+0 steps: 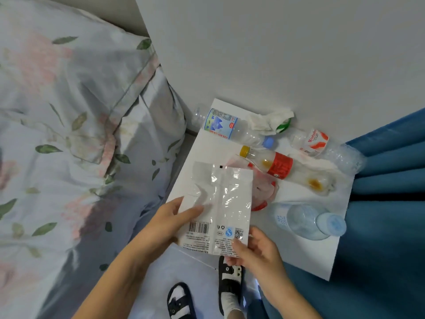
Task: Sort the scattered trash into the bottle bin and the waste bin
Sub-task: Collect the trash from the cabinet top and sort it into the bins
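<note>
Both hands, left hand (169, 217) and right hand (257, 247), pinch a crinkled white plastic wrapper (218, 206); clear plastic bottles (234, 127) at one o'clock on the white worktop (322, 254) remain unsorted.

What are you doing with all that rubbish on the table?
A person is holding an empty plastic wrapper over a small white table beside a bed. The left hand grips its left edge and the right hand pinches its bottom corner. Several plastic bottles, like the red-label bottle and the blue-label bottle, and a crumpled tissue lie on the table, not yet sorted. No bins are in view.
</note>
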The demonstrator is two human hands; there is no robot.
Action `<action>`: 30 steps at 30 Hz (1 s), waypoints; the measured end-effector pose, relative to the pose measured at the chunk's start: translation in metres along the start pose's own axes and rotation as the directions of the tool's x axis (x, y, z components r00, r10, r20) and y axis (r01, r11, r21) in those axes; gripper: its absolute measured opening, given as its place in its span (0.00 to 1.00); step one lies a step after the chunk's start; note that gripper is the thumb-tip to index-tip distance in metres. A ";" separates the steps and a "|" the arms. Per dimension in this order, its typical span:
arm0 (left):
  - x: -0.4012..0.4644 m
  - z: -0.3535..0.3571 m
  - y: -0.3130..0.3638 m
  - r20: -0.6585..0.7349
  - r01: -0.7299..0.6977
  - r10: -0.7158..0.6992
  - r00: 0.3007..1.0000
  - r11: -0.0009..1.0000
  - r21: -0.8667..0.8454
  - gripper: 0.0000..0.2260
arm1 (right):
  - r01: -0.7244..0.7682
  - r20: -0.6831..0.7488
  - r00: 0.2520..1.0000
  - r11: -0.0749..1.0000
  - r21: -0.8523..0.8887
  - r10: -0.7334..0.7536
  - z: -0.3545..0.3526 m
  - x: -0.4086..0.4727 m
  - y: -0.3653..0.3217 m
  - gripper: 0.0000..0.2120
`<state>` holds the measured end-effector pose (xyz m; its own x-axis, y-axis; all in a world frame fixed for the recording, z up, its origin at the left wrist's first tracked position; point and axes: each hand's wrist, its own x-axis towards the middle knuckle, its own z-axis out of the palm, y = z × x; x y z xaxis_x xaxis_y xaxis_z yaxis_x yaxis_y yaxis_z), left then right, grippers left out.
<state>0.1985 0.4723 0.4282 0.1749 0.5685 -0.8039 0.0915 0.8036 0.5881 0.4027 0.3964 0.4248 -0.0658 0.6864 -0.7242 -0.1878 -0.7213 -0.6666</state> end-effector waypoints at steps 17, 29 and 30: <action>-0.120 -0.072 -0.095 -0.147 -0.178 0.105 0.984 0.690 -0.701 0.18 | 0.132 0.419 0.907 0.925 -0.355 0.031 0.111 -0.007 -0.038 0.21; -0.216 -0.155 -0.222 -0.561 -0.215 -0.148 0.815 0.821 -0.529 0.21 | 0.167 0.630 0.731 0.827 -0.537 0.262 0.260 -0.035 0.061 0.13; -0.224 -0.161 -0.238 -0.610 -0.248 -0.158 0.776 0.813 -0.526 0.19 | 0.071 0.624 0.708 0.846 -0.528 0.330 0.271 -0.038 0.074 0.15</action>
<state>-0.0207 0.1815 0.4541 -0.4768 0.4219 -0.7712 -0.4847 0.6056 0.6310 0.1254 0.3415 0.4511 -0.7205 0.3051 -0.6227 0.3541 -0.6102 -0.7087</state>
